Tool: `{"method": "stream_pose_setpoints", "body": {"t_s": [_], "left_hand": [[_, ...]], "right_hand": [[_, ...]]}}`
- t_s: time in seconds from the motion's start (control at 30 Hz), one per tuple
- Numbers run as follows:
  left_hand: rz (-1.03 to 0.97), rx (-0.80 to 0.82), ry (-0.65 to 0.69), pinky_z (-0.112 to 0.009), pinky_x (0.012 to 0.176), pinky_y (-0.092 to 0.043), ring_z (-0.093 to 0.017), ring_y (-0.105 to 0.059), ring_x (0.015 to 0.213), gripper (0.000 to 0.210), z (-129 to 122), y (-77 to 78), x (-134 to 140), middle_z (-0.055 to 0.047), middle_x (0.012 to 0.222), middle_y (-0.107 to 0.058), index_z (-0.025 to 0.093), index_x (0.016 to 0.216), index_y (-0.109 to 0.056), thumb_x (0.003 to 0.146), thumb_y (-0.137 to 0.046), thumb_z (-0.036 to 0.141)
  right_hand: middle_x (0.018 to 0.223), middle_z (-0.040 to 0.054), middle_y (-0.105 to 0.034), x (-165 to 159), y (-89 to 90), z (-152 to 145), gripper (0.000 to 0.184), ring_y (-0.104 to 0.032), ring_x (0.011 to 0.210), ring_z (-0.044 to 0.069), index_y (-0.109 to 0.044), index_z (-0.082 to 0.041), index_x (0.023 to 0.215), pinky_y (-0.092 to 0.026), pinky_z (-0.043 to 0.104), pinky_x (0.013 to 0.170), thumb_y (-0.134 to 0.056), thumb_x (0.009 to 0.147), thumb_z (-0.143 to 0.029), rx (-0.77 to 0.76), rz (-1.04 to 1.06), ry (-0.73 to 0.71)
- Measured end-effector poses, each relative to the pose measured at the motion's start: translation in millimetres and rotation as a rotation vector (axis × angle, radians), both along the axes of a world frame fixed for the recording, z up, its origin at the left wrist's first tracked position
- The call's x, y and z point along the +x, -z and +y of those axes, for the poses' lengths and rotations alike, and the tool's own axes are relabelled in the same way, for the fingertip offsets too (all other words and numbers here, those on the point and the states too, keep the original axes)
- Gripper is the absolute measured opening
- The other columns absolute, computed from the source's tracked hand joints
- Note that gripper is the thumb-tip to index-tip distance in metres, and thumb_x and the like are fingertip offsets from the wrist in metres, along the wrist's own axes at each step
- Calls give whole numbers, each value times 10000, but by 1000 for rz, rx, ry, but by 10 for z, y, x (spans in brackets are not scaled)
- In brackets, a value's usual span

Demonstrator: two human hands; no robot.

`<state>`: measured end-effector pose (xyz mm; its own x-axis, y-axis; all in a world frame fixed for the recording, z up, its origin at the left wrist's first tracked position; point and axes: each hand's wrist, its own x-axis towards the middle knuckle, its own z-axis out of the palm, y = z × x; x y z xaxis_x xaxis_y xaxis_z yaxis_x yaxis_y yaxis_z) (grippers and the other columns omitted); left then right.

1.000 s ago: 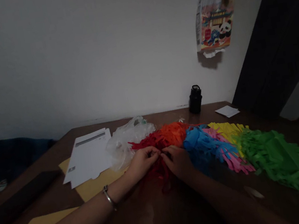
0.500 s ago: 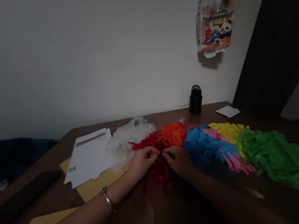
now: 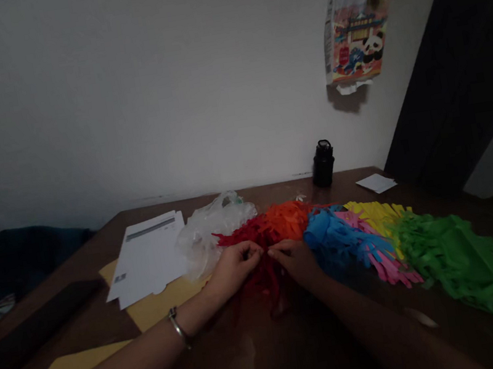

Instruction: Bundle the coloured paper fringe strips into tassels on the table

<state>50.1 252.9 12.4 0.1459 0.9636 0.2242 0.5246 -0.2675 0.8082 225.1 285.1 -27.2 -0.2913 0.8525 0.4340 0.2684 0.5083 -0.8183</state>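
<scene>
Dark red fringed paper [image 3: 268, 281] lies at the middle of the table, its strips hanging below my fingers. My left hand [image 3: 240, 263] pinches its upper part from the left, thumb against the curled fingers. Close beside it, my right hand [image 3: 293, 258] pinches the same red paper from the right; the fingertips of both hands are only slightly apart. Just behind my hands sits an orange fringed paper bunch [image 3: 287, 218]. To the right lie blue fringed paper [image 3: 329, 234], pink strips [image 3: 388, 265], yellow fringe [image 3: 375, 214] and a big green fringed bundle [image 3: 469, 261].
A crumpled clear plastic bag [image 3: 211, 227] and white papers [image 3: 150, 256] on a tan envelope [image 3: 165, 303] lie left. At the back stand a black bottle [image 3: 322, 165] and a small white paper stack [image 3: 376, 183]. A printed bag [image 3: 356, 36] hangs on the wall.
Both hands stay almost in place, still pinching the red paper. A few red strips below the fingers hang slightly differently. The view has shifted very slightly.
</scene>
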Motion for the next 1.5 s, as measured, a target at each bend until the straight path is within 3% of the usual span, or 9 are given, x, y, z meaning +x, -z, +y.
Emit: {"method": "stream_pose_setpoints", "body": {"t_s": [0.2,1.17,1.5], "left_hand": [[6,-6,8,-251,585,-411,-156,-540,611,229,19,20,-15,3,664,-620,167,761,-652,773,-521,355],[40,-13,6,-254,595,-427,-168,-561,626,242,-20,-30,25,1,665,-634,179,737,-643,776,-506,375],[35,-3,12,-251,589,-421,-162,-562,622,215,-11,2,27,-5,673,-642,170,744,-656,766,-516,333]], "right_hand": [[800,25,-741,1,-21,-7,190,-677,761,194,-767,-192,822,-505,297,709,-596,822,-274,-2,16,-9],[597,-16,-657,-3,-3,15,254,-607,598,166,-709,-197,643,-440,250,559,-578,839,-290,-1,11,1],[744,33,-701,-30,-47,-62,153,-621,694,176,-729,-190,746,-450,283,675,-591,804,-220,124,-58,97]]}}
